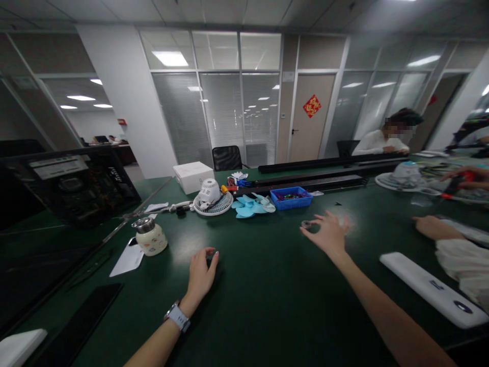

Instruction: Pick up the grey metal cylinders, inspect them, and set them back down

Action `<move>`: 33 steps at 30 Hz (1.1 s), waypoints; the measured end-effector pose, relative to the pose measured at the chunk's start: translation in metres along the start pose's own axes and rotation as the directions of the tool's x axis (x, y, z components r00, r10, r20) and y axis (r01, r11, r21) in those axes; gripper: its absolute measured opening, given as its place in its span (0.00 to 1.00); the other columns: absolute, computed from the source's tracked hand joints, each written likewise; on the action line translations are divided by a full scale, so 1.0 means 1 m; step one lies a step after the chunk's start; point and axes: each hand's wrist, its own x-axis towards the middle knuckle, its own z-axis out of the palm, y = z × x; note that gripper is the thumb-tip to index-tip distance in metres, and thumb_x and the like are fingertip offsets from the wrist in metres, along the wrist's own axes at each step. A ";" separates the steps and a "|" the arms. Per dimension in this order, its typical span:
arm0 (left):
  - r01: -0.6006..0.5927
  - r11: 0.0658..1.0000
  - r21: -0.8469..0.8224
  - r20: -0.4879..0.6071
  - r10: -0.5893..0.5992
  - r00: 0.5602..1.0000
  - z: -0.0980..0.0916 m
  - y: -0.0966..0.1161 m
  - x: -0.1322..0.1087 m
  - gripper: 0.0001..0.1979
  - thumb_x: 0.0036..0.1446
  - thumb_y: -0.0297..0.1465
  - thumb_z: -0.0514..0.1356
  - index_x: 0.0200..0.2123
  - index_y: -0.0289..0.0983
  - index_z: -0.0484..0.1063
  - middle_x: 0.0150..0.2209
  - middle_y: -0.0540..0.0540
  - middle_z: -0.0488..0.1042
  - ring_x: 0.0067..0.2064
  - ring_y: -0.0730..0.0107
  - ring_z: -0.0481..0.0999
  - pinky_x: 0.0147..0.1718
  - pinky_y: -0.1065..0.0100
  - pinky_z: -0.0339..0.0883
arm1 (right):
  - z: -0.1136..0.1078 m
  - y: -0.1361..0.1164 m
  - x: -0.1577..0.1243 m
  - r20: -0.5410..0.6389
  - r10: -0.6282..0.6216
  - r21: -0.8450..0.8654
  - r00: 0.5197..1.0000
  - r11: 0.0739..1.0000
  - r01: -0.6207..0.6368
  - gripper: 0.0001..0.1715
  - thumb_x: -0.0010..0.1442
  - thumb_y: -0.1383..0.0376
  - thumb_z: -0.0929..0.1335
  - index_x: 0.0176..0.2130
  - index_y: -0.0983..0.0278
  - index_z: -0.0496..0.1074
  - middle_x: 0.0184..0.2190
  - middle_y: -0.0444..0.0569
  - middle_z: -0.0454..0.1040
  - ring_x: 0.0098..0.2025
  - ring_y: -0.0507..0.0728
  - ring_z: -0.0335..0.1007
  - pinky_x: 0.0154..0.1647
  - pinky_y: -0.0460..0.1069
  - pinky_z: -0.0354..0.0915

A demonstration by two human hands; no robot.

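Two fingertips of your right hand (326,233) pinch a small ring (306,224); hold it level. Your left hand (201,272), near left, lies curled, its grip unclear.

mug (151,237) left of left hand (201,275)

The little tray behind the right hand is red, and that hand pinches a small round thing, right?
No. The head view shows the tray is blue, not red. It does sit behind the right hand, which pinches a small round thing.
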 end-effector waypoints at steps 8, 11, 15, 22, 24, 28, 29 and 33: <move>-0.161 0.983 -0.094 0.014 0.163 0.987 -0.008 0.028 -0.007 0.15 0.61 0.41 0.55 0.44 0.40 0.73 0.44 0.43 0.73 0.49 0.58 0.69 0.49 0.55 0.63 | 0.012 -0.139 -0.065 0.198 -0.401 0.637 0.895 0.746 0.194 0.22 0.50 0.47 0.71 0.37 0.60 0.76 0.40 0.49 0.78 0.54 0.62 0.67 0.64 0.67 0.41; -0.230 0.961 -0.153 0.059 0.242 0.969 -0.004 0.046 -0.012 0.13 0.60 0.40 0.57 0.45 0.43 0.74 0.45 0.45 0.72 0.50 0.61 0.68 0.52 0.56 0.62 | 0.017 -0.150 -0.075 0.221 -0.432 0.717 0.874 0.679 0.154 0.17 0.51 0.52 0.71 0.38 0.59 0.74 0.37 0.46 0.78 0.48 0.59 0.71 0.62 0.63 0.49; -0.254 0.946 -0.202 0.099 0.278 0.956 0.008 0.064 -0.018 0.12 0.56 0.41 0.62 0.43 0.47 0.77 0.45 0.46 0.71 0.51 0.61 0.66 0.52 0.56 0.61 | 0.019 -0.148 -0.079 0.300 -0.425 0.738 0.854 0.670 0.075 0.18 0.53 0.55 0.71 0.42 0.59 0.73 0.42 0.48 0.76 0.47 0.59 0.70 0.52 0.57 0.62; -0.202 0.954 -0.223 0.055 0.219 0.974 0.016 0.080 -0.014 0.08 0.56 0.40 0.62 0.35 0.47 0.80 0.42 0.46 0.72 0.49 0.61 0.66 0.50 0.57 0.62 | 0.018 -0.149 -0.079 0.319 -0.441 0.748 0.839 0.660 0.063 0.17 0.53 0.55 0.70 0.42 0.60 0.72 0.39 0.47 0.76 0.44 0.58 0.70 0.48 0.54 0.63; -0.221 0.951 -0.215 0.013 0.230 0.973 0.008 0.079 -0.010 0.09 0.57 0.40 0.61 0.36 0.47 0.80 0.41 0.46 0.73 0.48 0.61 0.67 0.49 0.58 0.63 | 0.017 -0.149 -0.079 0.332 -0.430 0.733 0.840 0.678 0.057 0.19 0.53 0.54 0.70 0.43 0.59 0.72 0.40 0.47 0.75 0.44 0.58 0.70 0.48 0.55 0.63; -0.230 0.967 -0.111 -0.034 0.228 0.973 -0.013 0.059 -0.004 0.10 0.58 0.41 0.60 0.40 0.48 0.80 0.42 0.46 0.74 0.49 0.60 0.66 0.50 0.56 0.62 | 0.014 -0.145 -0.081 0.364 -0.398 0.705 0.842 0.708 0.030 0.20 0.54 0.52 0.69 0.44 0.59 0.72 0.42 0.48 0.75 0.47 0.59 0.68 0.47 0.54 0.63; -0.207 0.976 -0.064 -0.006 0.207 0.978 -0.017 0.051 -0.004 0.10 0.58 0.41 0.60 0.40 0.50 0.80 0.44 0.46 0.74 0.49 0.59 0.66 0.51 0.55 0.61 | 0.013 -0.144 -0.081 0.372 -0.390 0.700 0.842 0.713 0.022 0.20 0.54 0.53 0.69 0.44 0.58 0.72 0.43 0.48 0.75 0.47 0.59 0.68 0.48 0.54 0.63; -0.061 0.990 0.130 0.165 0.039 0.985 -0.019 0.024 -0.005 0.11 0.56 0.45 0.60 0.41 0.56 0.79 0.52 0.48 0.70 0.54 0.51 0.62 0.51 0.46 0.58 | 0.012 -0.142 -0.082 0.410 -0.361 0.686 0.837 0.727 -0.023 0.20 0.55 0.54 0.69 0.46 0.58 0.71 0.45 0.48 0.74 0.49 0.59 0.67 0.49 0.55 0.63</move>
